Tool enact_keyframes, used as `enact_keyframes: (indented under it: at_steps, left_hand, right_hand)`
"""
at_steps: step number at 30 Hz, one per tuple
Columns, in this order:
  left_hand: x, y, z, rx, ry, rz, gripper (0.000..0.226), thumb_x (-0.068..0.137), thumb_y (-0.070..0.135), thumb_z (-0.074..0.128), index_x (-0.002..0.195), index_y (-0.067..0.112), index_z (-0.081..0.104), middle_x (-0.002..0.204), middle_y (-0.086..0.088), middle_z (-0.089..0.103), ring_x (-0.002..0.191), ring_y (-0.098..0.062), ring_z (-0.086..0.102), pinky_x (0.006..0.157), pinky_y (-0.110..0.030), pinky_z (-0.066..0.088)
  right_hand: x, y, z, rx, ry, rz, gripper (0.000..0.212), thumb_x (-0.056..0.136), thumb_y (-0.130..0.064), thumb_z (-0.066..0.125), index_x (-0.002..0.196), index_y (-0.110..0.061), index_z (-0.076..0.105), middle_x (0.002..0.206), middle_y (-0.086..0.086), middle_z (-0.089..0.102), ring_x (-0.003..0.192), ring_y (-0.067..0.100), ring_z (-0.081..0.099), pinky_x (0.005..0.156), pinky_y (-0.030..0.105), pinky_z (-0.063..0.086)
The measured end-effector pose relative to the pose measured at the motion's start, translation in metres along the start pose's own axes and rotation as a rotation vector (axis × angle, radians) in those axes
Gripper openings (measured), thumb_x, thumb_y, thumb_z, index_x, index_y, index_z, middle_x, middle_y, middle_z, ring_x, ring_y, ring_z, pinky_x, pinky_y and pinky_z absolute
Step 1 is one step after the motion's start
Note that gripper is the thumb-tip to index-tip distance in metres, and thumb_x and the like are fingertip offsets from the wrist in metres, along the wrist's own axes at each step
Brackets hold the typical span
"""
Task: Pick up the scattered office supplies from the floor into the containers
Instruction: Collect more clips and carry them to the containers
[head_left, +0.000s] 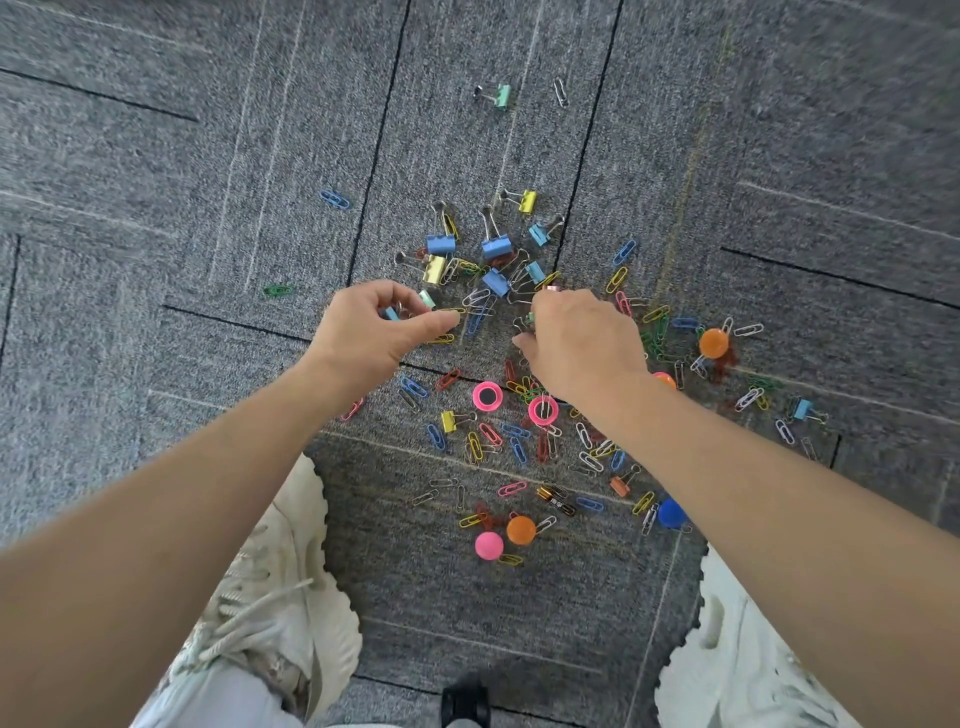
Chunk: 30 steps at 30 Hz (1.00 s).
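Clutter of office supplies lies over the grey carpet floor (156, 218), and no container is in view. Take the pink ring-shaped magnet with the dark centre (487, 396) as the mark. Beyond it and to the left, the left hand (379, 332) has its fingers curled, pinching a small blue binder clip (389, 313) and a mint-green binder clip (427, 299) against the thumb. Beyond it and to the right, the right hand (576, 343) shows its back with the fingers curled under. A pink bit and a green bit peep out at the fingertips, but whether it grips them I cannot tell.

The coming pick likely turns on the heap of blue and yellow metal binder clips (496, 247). It lies straight beyond the mark, just past both sets of fingertips and between the hands. Most of the wire handles point away from the person, so the long axes run along the reach. The left hand looks nearer the heap's left edge, the right hand nearer its right edge.

Count: eleven loose binder clips, seven of them in the heap. Seven round magnets, one half hidden by the right wrist. Coloured wire paper clips (623, 252) lie by the dozen, too many to count, thickest to the right of the mark.
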<state>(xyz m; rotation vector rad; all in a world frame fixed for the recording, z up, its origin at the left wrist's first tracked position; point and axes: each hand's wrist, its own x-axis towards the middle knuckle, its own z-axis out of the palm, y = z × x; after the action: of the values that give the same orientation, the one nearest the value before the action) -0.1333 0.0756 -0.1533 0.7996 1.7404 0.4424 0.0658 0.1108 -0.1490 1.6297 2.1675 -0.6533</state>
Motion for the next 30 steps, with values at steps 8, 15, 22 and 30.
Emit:
enact_keyframes:
  at_steps: [8, 15, 22, 30]
  left_hand:
    - [0.002, 0.008, 0.012, 0.125, 0.033, 0.064, 0.029, 0.077, 0.050, 0.076, 0.087, 0.024, 0.071, 0.087, -0.015, 0.070, 0.057, -0.010, 0.045, 0.048, -0.022, 0.041]
    - [0.002, 0.009, 0.013, 0.073, 0.019, 0.052, 0.032, 0.080, 0.050, 0.073, 0.087, 0.019, 0.068, 0.083, -0.010, 0.066, 0.063, -0.015, 0.046, 0.052, -0.027, 0.042]
    - [0.000, 0.011, 0.014, 0.059, -0.005, 0.063, 0.030, 0.082, 0.048, 0.072, 0.087, 0.019, 0.070, 0.081, -0.012, 0.066, 0.054, -0.016, 0.040, 0.045, -0.024, 0.036]
    - [-0.009, 0.001, 0.006, 0.619, -0.341, 0.120, 0.033, 0.082, 0.054, 0.064, 0.081, 0.021, 0.062, 0.073, 0.004, 0.060, 0.051, -0.004, 0.049, 0.050, -0.016, 0.043]
  right_hand:
    - [-0.001, 0.010, -0.001, 0.213, -0.028, -0.030, 0.025, 0.090, -0.032, 0.059, 0.095, -0.007, 0.060, 0.077, 0.006, 0.056, 0.077, 0.032, 0.062, 0.066, 0.035, 0.051]
    - [-0.019, 0.027, -0.009, 1.151, -0.234, -0.098, 0.013, 0.096, -0.003, 0.052, 0.092, -0.013, 0.059, 0.065, 0.006, 0.061, 0.054, 0.019, 0.051, 0.050, 0.030, 0.041]
    - [-0.020, 0.029, -0.010, 1.769, -0.479, 0.078, 0.030, 0.078, 0.002, 0.042, 0.089, -0.005, 0.068, 0.079, 0.010, 0.060, 0.065, 0.020, 0.053, 0.054, 0.031, 0.034]
    - [-0.013, 0.028, -0.002, 1.612, -0.414, 0.471, 0.043, 0.099, -0.040, 0.053, 0.066, -0.014, 0.054, 0.063, 0.000, 0.045, 0.050, 0.012, 0.038, 0.043, 0.021, 0.020]
